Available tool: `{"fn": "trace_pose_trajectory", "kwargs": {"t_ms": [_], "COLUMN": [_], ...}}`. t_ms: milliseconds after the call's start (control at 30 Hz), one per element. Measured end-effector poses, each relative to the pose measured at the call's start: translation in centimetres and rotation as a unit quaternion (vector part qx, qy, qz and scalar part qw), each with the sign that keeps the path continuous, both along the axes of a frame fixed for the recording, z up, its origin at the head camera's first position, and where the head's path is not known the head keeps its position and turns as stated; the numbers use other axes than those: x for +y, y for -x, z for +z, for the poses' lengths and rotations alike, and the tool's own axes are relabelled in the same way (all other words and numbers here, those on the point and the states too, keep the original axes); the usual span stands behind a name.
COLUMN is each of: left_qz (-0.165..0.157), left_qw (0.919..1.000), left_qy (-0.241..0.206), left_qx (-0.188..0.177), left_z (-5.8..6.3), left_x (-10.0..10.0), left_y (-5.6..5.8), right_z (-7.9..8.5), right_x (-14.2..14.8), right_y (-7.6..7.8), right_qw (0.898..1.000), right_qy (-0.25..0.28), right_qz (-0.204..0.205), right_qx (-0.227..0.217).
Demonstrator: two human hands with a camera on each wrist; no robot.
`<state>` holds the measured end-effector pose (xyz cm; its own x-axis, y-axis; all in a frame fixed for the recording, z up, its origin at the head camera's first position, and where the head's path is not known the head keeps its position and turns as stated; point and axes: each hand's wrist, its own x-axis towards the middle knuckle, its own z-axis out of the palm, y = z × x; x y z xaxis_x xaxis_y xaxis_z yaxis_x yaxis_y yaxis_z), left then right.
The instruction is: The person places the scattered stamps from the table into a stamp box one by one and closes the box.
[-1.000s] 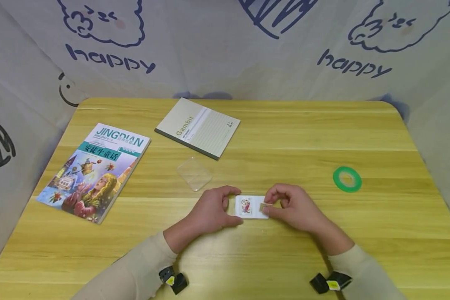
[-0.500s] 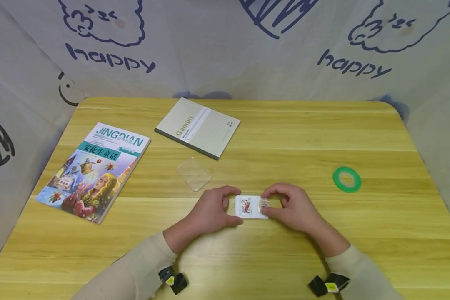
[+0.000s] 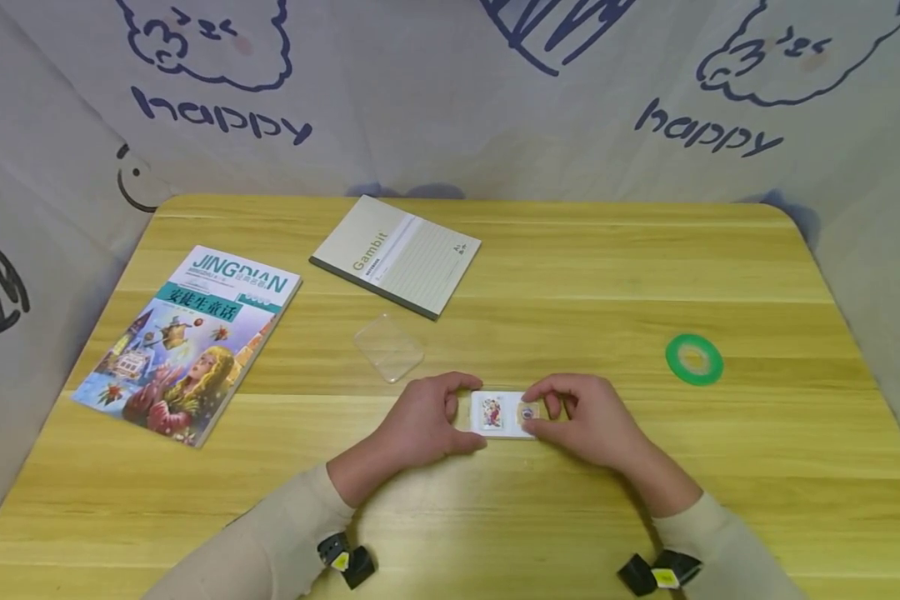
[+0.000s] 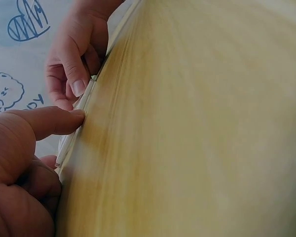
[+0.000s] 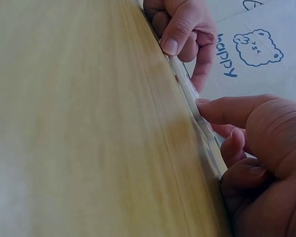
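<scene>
A thin white case (image 3: 507,426) lies flat on the table between both hands. In its left part sits a small playing card (image 3: 492,412) with a colourful figure. My left hand (image 3: 424,419) holds the case's left end, thumb at the near edge and forefinger at the far edge. At the right part, my right hand (image 3: 589,418) pinches a small card with a round emblem (image 3: 527,412) between thumb and forefinger. Whether that piece is one card or a thin stack cannot be told. Both wrist views show the white case (image 5: 187,91) edge-on, with the fingertips along it.
A clear plastic lid (image 3: 388,348) lies just beyond the left hand. Farther back is a Gambit notebook (image 3: 397,257), with an illustrated book (image 3: 187,346) at the left. A green tape roll (image 3: 693,359) lies to the right on the wooden table (image 3: 607,267).
My right hand has brought the tilted emblem card down flat onto the right part of the case, and its round emblem now shows. The left hand has stayed in place.
</scene>
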<state>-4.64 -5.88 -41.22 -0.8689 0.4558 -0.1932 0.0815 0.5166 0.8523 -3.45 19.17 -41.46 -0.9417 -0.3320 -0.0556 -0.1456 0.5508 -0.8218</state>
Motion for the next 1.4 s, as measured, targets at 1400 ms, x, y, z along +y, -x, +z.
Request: {"fn": "trace_pose_trajectory", "kwargs": {"t_ms": [1400], "left_qz": [-0.002], "left_qw": [0.9996], "left_qy": [0.006], "left_qx": [0.028], "left_z": [-0.2], "left_x": [0.1], "left_y": [0.0], "right_z": [0.0], "right_x": [1.4], "right_y": [0.0], "right_qw": [0.999], "right_qy": [0.023], "right_qz": [0.028], "right_qx": [-0.026]}}
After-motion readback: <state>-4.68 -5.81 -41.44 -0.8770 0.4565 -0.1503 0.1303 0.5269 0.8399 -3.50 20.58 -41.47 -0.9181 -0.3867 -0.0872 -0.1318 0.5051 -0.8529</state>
